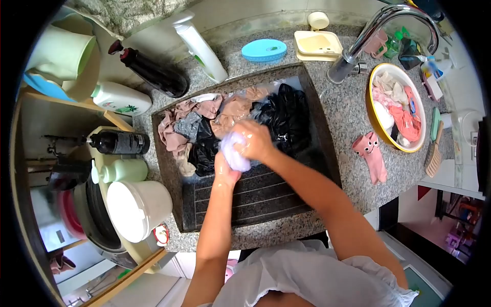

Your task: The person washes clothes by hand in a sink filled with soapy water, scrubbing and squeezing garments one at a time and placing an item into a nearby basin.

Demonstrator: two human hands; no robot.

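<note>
Over the stone wash basin (245, 211), a small wet lavender garment (236, 153) is bunched up between both hands; I cannot tell its exact kind. My right hand (254, 140) closes over it from above and the right. From below, my left hand (225, 170) grips its lower left side, the fingers partly hidden by the cloth. Behind the hands, wet laundry lies in the water: black clothing (286, 115), a tan piece (236, 110) and dusty pink pieces (174, 133). Below the hands is the basin's ribbed washboard slope.
A white-and-yellow basin (371, 110) of clothes stands right of the sink, near a pink sock (375, 161) and a brush (434, 157). The faucet (342, 66) rises behind. Bottles, a blue brush (263, 50) and a soap dish (318, 46) line the back; a white bucket (134, 211) stands left.
</note>
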